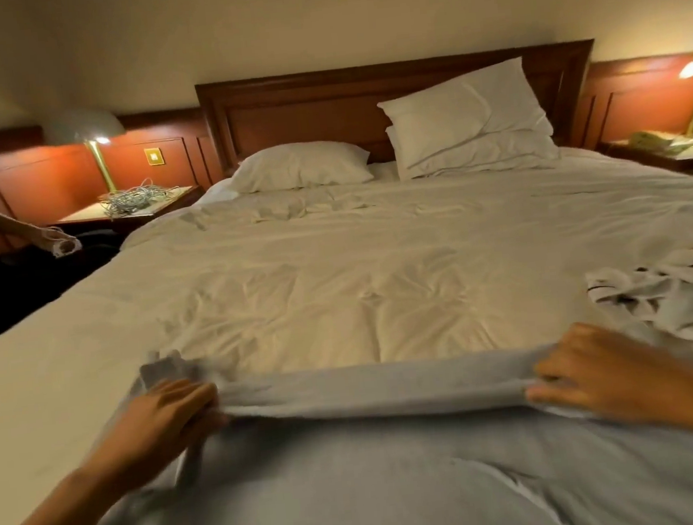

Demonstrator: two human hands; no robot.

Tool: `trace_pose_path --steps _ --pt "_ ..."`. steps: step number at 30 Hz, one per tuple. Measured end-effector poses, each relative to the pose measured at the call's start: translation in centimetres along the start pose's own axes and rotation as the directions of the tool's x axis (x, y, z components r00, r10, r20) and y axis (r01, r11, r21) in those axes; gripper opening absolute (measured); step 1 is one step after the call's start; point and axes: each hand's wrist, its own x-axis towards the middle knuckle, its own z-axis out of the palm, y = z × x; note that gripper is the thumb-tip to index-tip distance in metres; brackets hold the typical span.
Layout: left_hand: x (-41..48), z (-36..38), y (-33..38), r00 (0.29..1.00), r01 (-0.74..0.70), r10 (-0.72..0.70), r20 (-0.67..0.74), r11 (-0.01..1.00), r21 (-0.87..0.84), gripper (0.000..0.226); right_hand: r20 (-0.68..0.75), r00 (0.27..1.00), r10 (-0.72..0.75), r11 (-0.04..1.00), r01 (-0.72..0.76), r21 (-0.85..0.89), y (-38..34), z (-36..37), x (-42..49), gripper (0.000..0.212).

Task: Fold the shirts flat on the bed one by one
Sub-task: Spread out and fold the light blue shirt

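The left hand [173,410] and the right hand [588,370] are far apart. Each one grips one end of the same long fold in the grey shirt [377,471]. The fingers curl over the top of the cloth. On the right hand the thumb looks tucked under. The left hand is a bit blurry, so I cannot tell where its thumb is.

I think the hands are wide apart so the fold stays tight and straight from side to side. If they were close, the middle could sag.

The rest of the grey shirt lies spread out below the hands, close to the person. It rests on the bed [337,271], which is big and soft, so there is room to lay it flat.

Just past the right hand lies a white shirt [675,307], all crumpled up. It looks like it is waiting its turn, off to the side so it is not in the way.

Far beyond both hands are the pillows [301,166]. Far past the left hand, a lamp [86,126] shines over some wires [135,196].
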Motion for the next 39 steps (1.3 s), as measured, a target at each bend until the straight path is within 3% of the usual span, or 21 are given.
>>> trace_pose_path --steps 4,6,10,13,16,19,22,23,25,26,28,30,34,37,39 --pt "-4.4 -0.6 2.3 0.992 0.093 -0.090 0.091 0.995 -0.032 0.045 0.250 0.964 0.090 0.994 -0.071 -0.085 -3.5 0.8 -4.6 0.075" --pt "-5.4 -0.8 2.6 0.988 0.142 -0.140 0.070 0.990 -0.023 0.040 0.220 0.966 0.138 0.987 -0.116 -0.111 -4.0 0.6 -5.5 0.065" --pt "-5.2 -1.7 3.0 0.979 0.201 -0.199 0.052 0.979 -0.034 0.037 -0.007 0.997 0.073 0.985 -0.073 -0.158 -4.9 -1.0 -5.6 0.036" --pt "-4.5 -3.0 3.3 0.984 0.172 -0.171 0.058 0.985 -0.020 0.038 0.179 0.970 0.163 0.967 -0.121 -0.224 -6.0 -3.2 -5.3 0.043" --pt "-3.4 -4.7 3.2 0.967 0.175 -0.180 0.180 0.984 0.043 0.022 0.340 0.900 0.274 0.962 -0.253 -0.105 -6.3 -3.9 -5.6 0.045" --pt "-3.3 -5.7 2.6 0.896 0.270 -0.264 0.358 0.962 0.034 0.019 0.351 0.890 0.292 0.955 -0.293 -0.053 -6.8 -4.1 -5.0 0.054" --pt "-3.3 -5.4 1.9 0.867 0.456 -0.435 0.244 0.889 -0.035 0.021 0.254 0.925 0.284 0.942 -0.319 0.108 -7.9 -3.0 -3.8 0.034" --pt "-3.1 -5.0 1.7 0.810 0.570 -0.552 0.197 0.821 -0.042 0.033 0.230 0.928 0.294 0.918 -0.341 0.203 -8.7 -2.4 -3.2 0.033" --pt "-2.8 -4.3 1.0 0.622 0.782 -0.757 0.202 0.612 -0.117 0.048 0.186 0.931 0.313 0.821 -0.364 0.441 -10.6 -0.7 -1.9 0.030" --pt "-2.6 -3.8 0.7 0.550 0.835 -0.802 0.233 0.527 -0.158 0.045 0.175 0.930 0.322 0.748 -0.363 0.556 -11.8 0.1 -1.2 0.025" --pt "-2.4 -3.1 0.5 0.483 0.874 -0.832 0.273 0.438 -0.210 0.029 0.161 0.917 0.366 0.602 -0.365 0.710 -14.3 1.5 0.1 0.019" --pt "-2.3 -2.4 0.4 0.461 0.884 -0.848 0.261 0.414 -0.218 0.023 0.144 0.892 0.429 0.550 -0.384 0.742 -16.4 2.8 1.1 0.019" --pt "-2.2 -2.9 -0.5 0.468 0.872 -0.857 0.217 0.408 -0.270 0.024 0.071 0.848 0.525 0.593 -0.424 0.685 -17.8 3.8 2.3 0.011" --pt "-2.9 -4.7 -1.4 0.480 0.847 -0.858 0.181 0.400 -0.350 0.028 0.046 0.825 0.563 0.493 -0.380 0.783 -17.4 3.5 2.4 0.021" --pt "-3.8 -5.7 -2.2 0.493 0.848 -0.837 0.237 0.402 -0.344 0.028 0.039 0.837 0.546 0.469 -0.344 0.814 -17.0 3.2 2.0 0.023"
